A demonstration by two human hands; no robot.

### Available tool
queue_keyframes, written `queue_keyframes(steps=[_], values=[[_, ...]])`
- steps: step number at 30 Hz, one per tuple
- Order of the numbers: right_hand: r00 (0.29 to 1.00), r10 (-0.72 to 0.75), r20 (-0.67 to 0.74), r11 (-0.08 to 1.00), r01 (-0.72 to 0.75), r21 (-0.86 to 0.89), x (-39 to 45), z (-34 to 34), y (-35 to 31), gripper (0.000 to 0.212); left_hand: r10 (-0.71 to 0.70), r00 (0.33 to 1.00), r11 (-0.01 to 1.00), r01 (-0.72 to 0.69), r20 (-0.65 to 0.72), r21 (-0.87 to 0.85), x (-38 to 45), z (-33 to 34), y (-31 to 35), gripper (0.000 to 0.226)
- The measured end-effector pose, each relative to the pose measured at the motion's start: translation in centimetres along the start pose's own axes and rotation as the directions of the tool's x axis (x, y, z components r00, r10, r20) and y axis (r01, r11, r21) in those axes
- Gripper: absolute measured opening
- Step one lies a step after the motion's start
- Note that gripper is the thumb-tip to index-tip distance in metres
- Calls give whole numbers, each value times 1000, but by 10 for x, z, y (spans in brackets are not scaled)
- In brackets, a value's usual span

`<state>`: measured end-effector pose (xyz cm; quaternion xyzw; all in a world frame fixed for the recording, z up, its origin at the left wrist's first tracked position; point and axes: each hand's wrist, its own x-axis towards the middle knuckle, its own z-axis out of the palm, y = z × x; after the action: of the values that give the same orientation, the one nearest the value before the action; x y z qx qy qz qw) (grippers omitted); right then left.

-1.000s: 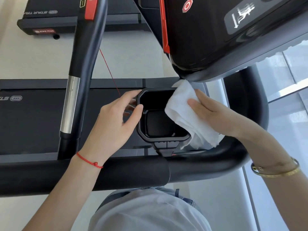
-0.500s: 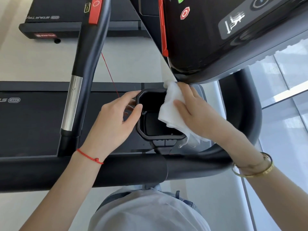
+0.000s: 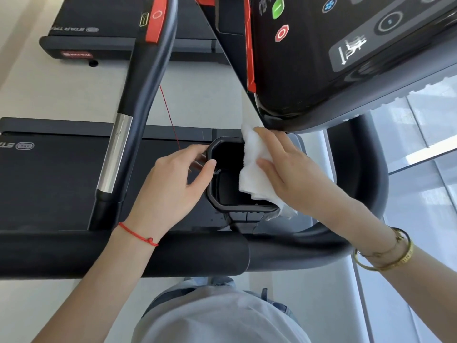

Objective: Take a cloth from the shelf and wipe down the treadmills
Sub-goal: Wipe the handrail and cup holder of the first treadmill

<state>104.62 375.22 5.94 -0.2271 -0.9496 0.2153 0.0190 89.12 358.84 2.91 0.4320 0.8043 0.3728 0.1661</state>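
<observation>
While left hand (image 3: 170,184) grips cup holder (image 3: 223,206) rim, right hand (image 3: 294,174) presses white cloth (image 3: 252,164) inside — pale floor (image 3: 74,95), glass wall (image 3: 420,157)

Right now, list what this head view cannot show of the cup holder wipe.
- Right side of the cup holder: hidden under the cloth and right hand.
- Left hand fingertips: hidden behind the holder's left rim.
- Console top: cut off by the upper edge.
- Holder's floor: too dark to judge.

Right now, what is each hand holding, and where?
Left hand grips the black cup holder at its left rim. Right hand presses the white cloth against the right rim.
</observation>
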Motion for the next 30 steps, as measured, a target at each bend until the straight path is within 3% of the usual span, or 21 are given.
queue_keyframes(steps=[4, 7, 10, 18, 22, 25, 27, 30], values=[[995, -96, 14, 988, 97, -122, 17, 0, -8, 46, 22, 1000, 1000, -22, 4, -10, 1, 0, -1, 37], [974, -208, 87, 933, 224, -282, 46, 3, -21, 42, 15, 1000, 1000, -15, 0, -15, 2, 0, -2, 36], [946, -290, 146, 889, 323, -326, 59, 7, -27, 42, 8, 1000, 1000, -8, 2, -17, 1, 0, -1, 32], [989, -144, -17, 961, 136, -240, 25, 3, -4, 42, -8, 999, 999, 9, 33, -33, 1, -2, 1, 37], [983, -184, -15, 893, 161, -420, 40, 11, -14, 40, -10, 999, 1000, 11, 34, -20, 2, -1, 1, 40], [980, -199, -6, 871, 174, -459, 48, 16, -19, 40, -7, 1000, 1000, 7, 21, -13, 2, -1, -1, 42], [991, -132, -39, 895, 102, -433, 39, 15, -15, 43, -2, 1000, 1000, 3, 27, -16, 2, -2, -1, 40], [989, -31, -145, 978, 0, -207, 16, 15, -5, 41, 14, 1000, 1000, -14, 26, -16, 2, -2, 0, 36]])
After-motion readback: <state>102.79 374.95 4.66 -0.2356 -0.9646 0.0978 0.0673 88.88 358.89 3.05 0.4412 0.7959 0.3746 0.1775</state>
